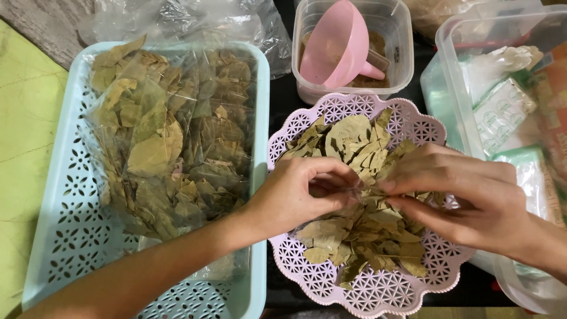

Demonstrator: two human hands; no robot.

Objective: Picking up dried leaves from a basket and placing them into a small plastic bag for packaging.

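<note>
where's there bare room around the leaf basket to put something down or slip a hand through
Bare patches: the green mat left of the blue tray, and the tray's perforated floor along its left side. A narrow dark gap runs between the tray and the pink basket. It is crowded at the basket, where the left hand and right hand meet over dried leaves, and on the right among clear tubs.

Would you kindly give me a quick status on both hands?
Left hand and right hand pinching dried bay leaves together. Over lilac basket. Nothing blocking.
</note>
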